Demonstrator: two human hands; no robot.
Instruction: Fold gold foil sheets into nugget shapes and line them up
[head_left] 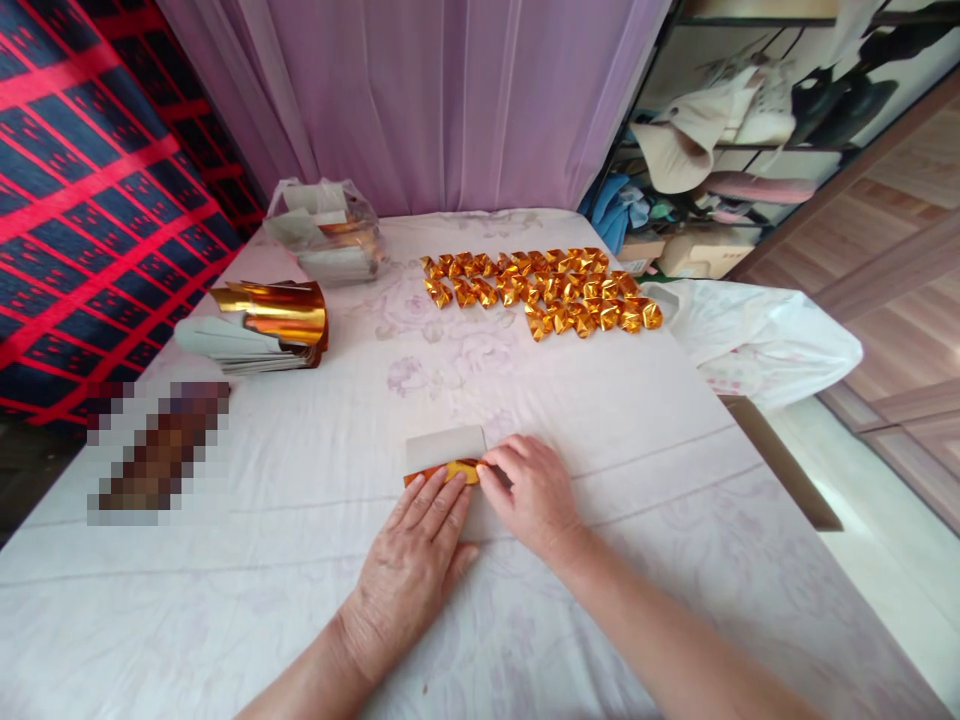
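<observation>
Gold sheet (447, 460) lying long axis nine-to-three, at twelve o'clock of both hands. Left hand (411, 560) flat, open, pressing it; right hand (534, 492) pinching its three o'clock end.

A white cloth with faint flowers covered the table (675, 620). Many little gold folded shapes (544, 290) lay in rows at the far side. A stack of gold sheets (262, 325) sat on the left, with a clear plastic bag (326, 235) behind it. A purple curtain (420, 100) hung behind.
</observation>
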